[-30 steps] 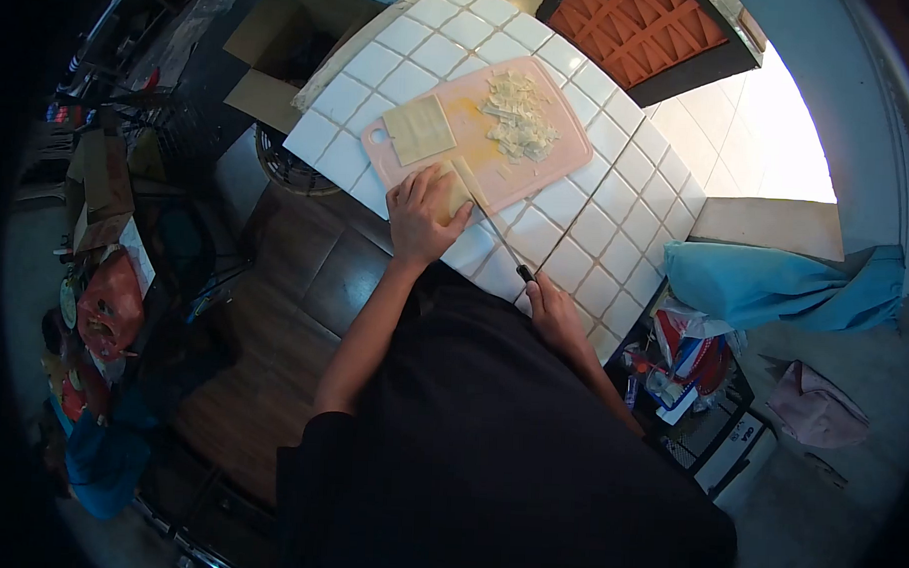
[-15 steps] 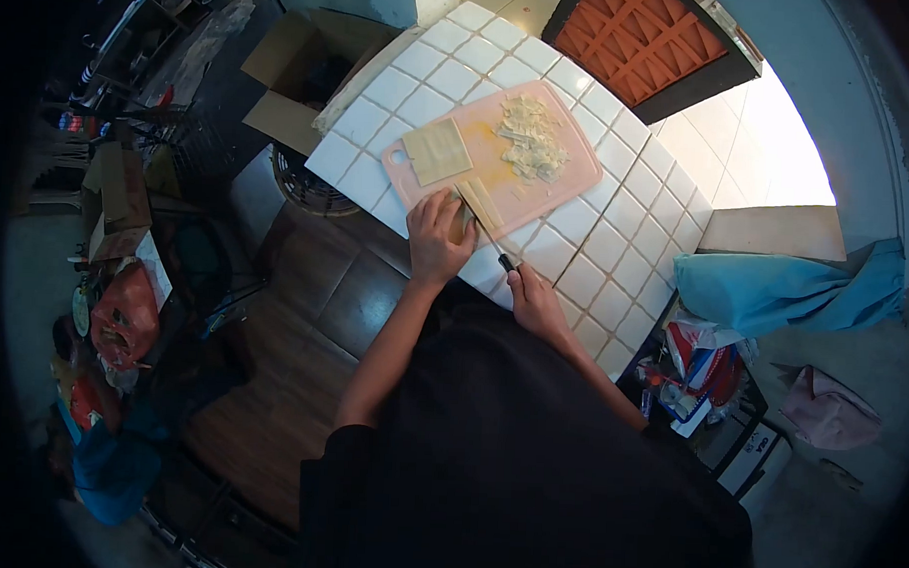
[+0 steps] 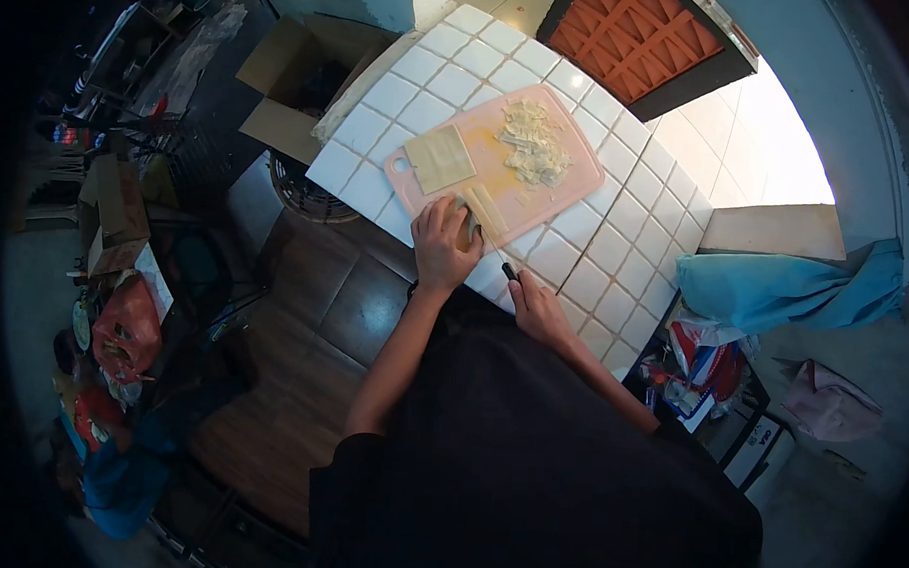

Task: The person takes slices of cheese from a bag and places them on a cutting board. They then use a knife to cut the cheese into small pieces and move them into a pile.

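Note:
A pink cutting board [image 3: 488,127] lies on the table. My left hand [image 3: 442,252] is closed, its bent fingers pressing on a piece of pale yellow dough sheet that they mostly hide. In my right hand [image 3: 542,312] is a knife [image 3: 509,272] by its black handle, its blade along the right side of that piece. Beside the blade lie narrow pale strips [image 3: 487,211]. A flat square stack of pale yellow sheets [image 3: 439,158] sits at the board's left, near my left fingertips. A loose heap of cut shreds [image 3: 535,147] is at the far right of the board.
White tiles cover the table [image 3: 451,84]. An open cardboard box [image 3: 285,123] stands beyond its left edge, above a round woven basket [image 3: 313,189]. A teal cloth [image 3: 785,286] hangs at the right, above a rack of packets [image 3: 702,368]. An orange-panelled gate [image 3: 638,40] is at the back.
The knife and my right hand have shifted slightly toward me. My left hand stays on the piece. The whole view has moved a little.

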Motion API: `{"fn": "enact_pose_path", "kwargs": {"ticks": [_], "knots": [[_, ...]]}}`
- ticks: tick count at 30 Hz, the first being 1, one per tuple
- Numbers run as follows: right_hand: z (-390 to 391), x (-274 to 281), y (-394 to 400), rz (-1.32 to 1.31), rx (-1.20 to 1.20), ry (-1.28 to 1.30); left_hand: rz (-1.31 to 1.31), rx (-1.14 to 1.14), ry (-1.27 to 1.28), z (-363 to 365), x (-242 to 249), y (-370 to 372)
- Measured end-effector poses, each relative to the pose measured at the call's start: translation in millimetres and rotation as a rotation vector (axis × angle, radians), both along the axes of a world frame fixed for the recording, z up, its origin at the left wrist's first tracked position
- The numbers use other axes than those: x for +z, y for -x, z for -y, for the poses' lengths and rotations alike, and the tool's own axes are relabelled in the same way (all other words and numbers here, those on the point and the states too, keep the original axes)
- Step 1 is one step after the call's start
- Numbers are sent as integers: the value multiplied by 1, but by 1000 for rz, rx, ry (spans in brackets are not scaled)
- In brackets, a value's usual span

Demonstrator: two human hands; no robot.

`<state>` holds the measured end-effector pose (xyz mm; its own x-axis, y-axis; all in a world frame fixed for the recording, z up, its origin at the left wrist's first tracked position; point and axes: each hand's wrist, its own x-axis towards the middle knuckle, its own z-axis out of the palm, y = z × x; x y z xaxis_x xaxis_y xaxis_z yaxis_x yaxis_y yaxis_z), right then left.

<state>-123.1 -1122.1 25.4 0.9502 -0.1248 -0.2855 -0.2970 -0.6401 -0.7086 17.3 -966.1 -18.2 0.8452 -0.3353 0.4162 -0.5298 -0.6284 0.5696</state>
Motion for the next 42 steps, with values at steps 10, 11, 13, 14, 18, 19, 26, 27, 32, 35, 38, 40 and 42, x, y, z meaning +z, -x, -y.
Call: {"fn": "enact_pose_path", "kwargs": {"ticks": [10, 11, 13, 14, 18, 19, 26, 27, 32, 35, 38, 40, 42], "knots": [[-8, 1, -13, -8, -28, 65, -7, -4, 4, -1, -1, -4], [-8, 0, -18, -26, -32, 77, -12, 1, 0, 0, -2, -2], [-11, 15, -31, -70, -41, 17, -36, 12, 0, 2, -4, 0], [-11, 21, -29, -172, -44, 16, -24, 17, -8, 1, -3, 0], [-2, 23, 0, -213, -41, 71, 7, 28, -28, 1, 2, -5], [-4, 22, -4, -222, -41, 71, 9, 19, -30, 1, 1, -2], [4, 15, -4, -73, -27, 111, -7, 38, -5, 1, 2, -6], [9, 18, 2, -147, -21, 85, -34, 34, 27, 2, 3, -7], [13, 24, 13, -260, -9, 102, -102, -6, -25, 1, 17, -4], [16, 20, 19, -242, -22, 92, -71, -23, -103, 1, 16, -7], [21, 32, 25, -260, -11, 99, -91, -30, -105, 1, 15, -7], [25, 37, 29, -307, -11, 69, -93, -23, -97, 1, 15, -7], [28, 45, 32, -323, 2, 72, -92, -19, -91, 2, 16, -7]]}}
